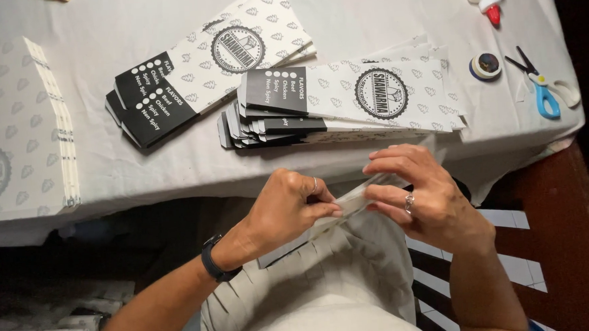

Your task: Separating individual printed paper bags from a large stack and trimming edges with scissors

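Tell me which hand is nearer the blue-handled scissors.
Right. The right hand sits below and to the left of the scissors, fingers on a flat paper sleeve. The left hand grips the sleeve's other end, farther left.

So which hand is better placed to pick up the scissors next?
Probably the right hand: the scissors lie at the table's right edge on its side, while the left hand would have to cross over. Both hands hold the folded carton now.
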